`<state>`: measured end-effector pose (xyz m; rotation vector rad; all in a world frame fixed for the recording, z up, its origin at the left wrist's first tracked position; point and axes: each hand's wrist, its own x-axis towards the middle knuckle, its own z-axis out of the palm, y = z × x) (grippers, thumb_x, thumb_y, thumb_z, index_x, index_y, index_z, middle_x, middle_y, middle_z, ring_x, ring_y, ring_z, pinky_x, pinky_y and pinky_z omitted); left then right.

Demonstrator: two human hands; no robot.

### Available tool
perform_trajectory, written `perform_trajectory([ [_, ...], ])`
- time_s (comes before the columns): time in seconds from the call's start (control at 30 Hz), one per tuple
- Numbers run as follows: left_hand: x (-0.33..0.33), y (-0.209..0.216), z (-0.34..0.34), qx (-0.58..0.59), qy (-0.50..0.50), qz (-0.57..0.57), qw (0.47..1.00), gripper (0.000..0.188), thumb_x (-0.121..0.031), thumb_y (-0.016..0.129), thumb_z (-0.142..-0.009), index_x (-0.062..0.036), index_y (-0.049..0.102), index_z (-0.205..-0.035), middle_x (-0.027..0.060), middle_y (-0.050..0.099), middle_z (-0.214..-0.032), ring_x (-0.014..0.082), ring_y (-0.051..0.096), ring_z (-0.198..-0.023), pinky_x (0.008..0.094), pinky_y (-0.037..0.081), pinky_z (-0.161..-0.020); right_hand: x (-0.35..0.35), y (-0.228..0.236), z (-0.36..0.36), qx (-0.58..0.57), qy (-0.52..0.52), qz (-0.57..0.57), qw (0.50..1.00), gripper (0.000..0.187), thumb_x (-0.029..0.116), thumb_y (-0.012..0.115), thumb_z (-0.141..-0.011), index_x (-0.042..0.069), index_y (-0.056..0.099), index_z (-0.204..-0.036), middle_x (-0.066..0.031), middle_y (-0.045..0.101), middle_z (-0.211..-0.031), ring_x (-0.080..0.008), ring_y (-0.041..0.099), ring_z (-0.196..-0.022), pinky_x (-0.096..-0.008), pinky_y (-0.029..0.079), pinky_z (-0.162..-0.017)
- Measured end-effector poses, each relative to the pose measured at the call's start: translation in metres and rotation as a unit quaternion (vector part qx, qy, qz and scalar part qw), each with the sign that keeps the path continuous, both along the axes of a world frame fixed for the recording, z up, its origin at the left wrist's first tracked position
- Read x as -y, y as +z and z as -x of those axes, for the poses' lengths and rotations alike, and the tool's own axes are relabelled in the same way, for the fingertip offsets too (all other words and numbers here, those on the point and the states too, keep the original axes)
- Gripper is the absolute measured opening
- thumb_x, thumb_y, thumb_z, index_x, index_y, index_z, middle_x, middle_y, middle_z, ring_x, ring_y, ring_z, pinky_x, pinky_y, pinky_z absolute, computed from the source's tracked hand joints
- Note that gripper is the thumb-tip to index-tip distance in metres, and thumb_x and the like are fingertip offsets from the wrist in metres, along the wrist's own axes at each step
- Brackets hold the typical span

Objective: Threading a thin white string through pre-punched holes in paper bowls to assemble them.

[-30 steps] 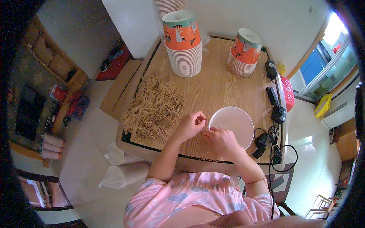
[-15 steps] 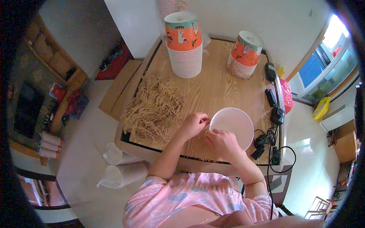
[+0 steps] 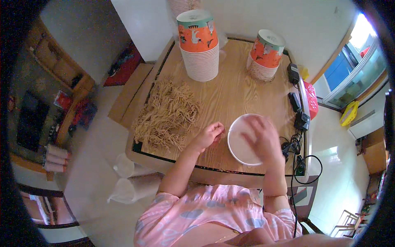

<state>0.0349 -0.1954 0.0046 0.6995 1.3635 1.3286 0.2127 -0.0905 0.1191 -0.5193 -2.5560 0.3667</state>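
While the left hand (image 3: 212, 136) is drawn in, with thumb and fingertips together, the fingers of the right hand (image 3: 263, 138) stand a little apart over the white tub (image 3: 242, 154). I cannot tell whether the left fingertips pinch anything, and motion blur hides whether the right fingers touch the tub. The tub sits right of the middle of the table (image 3: 230, 86), its round mouth facing up, its nearest rim just inside the table's near edge. A narrow strip of wood separates the left fingertips from the tub's left rim.

Farther left, a loose heap of tan cord (image 3: 166, 115) fills the near left part of the table, reaching its left edge and coming close to the near left corner. A broad stretch of wood grain runs from the hands toward the far edge, giving room to move. Two stacks of upturned tubs narrow that room: the tall stack (image 3: 199, 45) near the far left corner and the short stack (image 3: 266, 55) near the far right one. Black power adapters (image 3: 302, 121) line the right edge, and a tangle of black cable (image 3: 294, 146) lies between the tub and that edge, tightening the space there. Beyond the right edge is a red plastic container (image 3: 310, 101); beyond the left edge, a piece of cardboard (image 3: 129, 99)
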Motion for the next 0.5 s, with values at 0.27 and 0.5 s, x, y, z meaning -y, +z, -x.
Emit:
perform_trajectory([
  [0.27, -0.005, 0.004, -0.02, -0.247, 0.091, -0.063, 0.963, 0.014, -0.014, 0.053, -0.089, -0.0014, 0.056, -0.086, 0.0011, 0.057, -0.069, 0.0068, 0.049, -0.062, 0.0241, 0.042, -0.057, -0.029, -0.019, -0.028, 0.047, 0.008, 0.171, 0.984, 0.017, 0.016, 0.06, -0.081, -0.001, 0.062, -0.083, -0.0119, 0.061, -0.087, -0.0261, 0.061, -0.081, -0.0348, 0.047, -0.072],
  [0.5, -0.006, 0.009, -0.041, -0.318, 0.083, -0.105, 0.939, 0.011, -0.013, 0.057, -0.086, -0.0017, 0.058, -0.087, 0.0033, 0.055, -0.062, 0.0065, 0.046, -0.053, 0.0251, 0.038, -0.048, -0.046, -0.068, -0.006, 0.064, 0.112, 0.545, 0.829, 0.018, 0.015, 0.058, -0.084, -0.002, 0.062, -0.086, -0.0059, 0.063, -0.08, -0.0115, 0.058, -0.075, -0.0254, 0.047, -0.068],
])
